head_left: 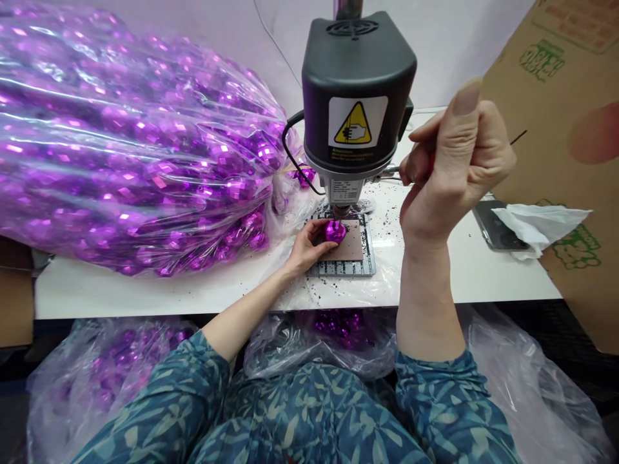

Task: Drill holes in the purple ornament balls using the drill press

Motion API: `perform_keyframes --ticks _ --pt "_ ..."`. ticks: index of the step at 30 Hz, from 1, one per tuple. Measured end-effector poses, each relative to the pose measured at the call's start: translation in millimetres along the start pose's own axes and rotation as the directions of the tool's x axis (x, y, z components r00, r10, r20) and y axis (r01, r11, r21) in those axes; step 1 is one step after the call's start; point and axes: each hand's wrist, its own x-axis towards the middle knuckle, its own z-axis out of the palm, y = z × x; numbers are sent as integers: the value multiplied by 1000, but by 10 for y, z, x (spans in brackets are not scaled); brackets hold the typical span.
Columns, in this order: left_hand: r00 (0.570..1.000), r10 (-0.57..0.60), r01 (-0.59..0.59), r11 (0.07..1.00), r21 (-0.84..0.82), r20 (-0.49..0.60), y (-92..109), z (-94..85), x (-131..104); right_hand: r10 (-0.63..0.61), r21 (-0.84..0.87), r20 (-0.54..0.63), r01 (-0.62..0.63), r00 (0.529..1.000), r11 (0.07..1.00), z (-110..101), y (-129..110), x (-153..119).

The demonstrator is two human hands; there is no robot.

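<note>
With thumb and fingers around it, my left hand holds a small purple mirrored ball beneath the chuck of a black drill press. The ball rests on a brown board lying over the grey slotted base plate. Whether the bit touches the ball is too small to tell. My right hand is raised to the right of the drill head, closed around the feed handle; a bit of red shows between the fingers, and the rest of the grip is hidden.
A big clear bag of purple mirrored balls fills the left of the white table. Dark shavings lie around the base. At the right are a phone, a crumpled tissue and a cardboard box. An open plastic bag with balls sits below the edge.
</note>
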Motion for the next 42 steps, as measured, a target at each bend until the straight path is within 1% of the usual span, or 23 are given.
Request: perform_keyframes --ticks 4,6,11,13,17,22,26,32,35,39,42 --pt "996 84 -85 985 151 16 20 114 -36 11 11 -11 -11 1000 1000 -3 6 -12" --pt "995 96 -96 977 193 7 14 170 -51 11 19 -10 -11 1000 1000 -7 3 -16" --pt "997 73 -68 982 175 -21 -22 218 -61 20 -26 7 -20 1000 999 -20 2 -27" --pt "997 77 -72 984 162 -21 -26 210 -59 1 13 5 -1 1000 1000 -23 20 -46" --pt "997 69 -64 985 161 -26 -8 198 -55 -59 119 -56 66 997 991 -38 36 -137" --pt "997 79 -75 986 151 -22 6 203 -55 -31 103 -65 38 997 994 -99 38 -259" --pt "997 75 -71 987 147 -23 14 204 -57 -107 136 -82 117 991 984 -155 164 -323" --pt "997 75 -72 987 141 -17 30 202 -59 -207 188 -64 216 976 958 -237 366 -425" --pt "997 79 -75 986 146 -21 35 203 -59 -240 193 -68 249 968 949 -246 428 -448" --pt "997 78 -74 986 148 -24 38 209 -65 -308 168 -106 323 945 931 -235 508 -494" --pt "996 84 -79 987 142 -29 23 215 -61 -329 184 -121 347 937 920 -212 503 -517"
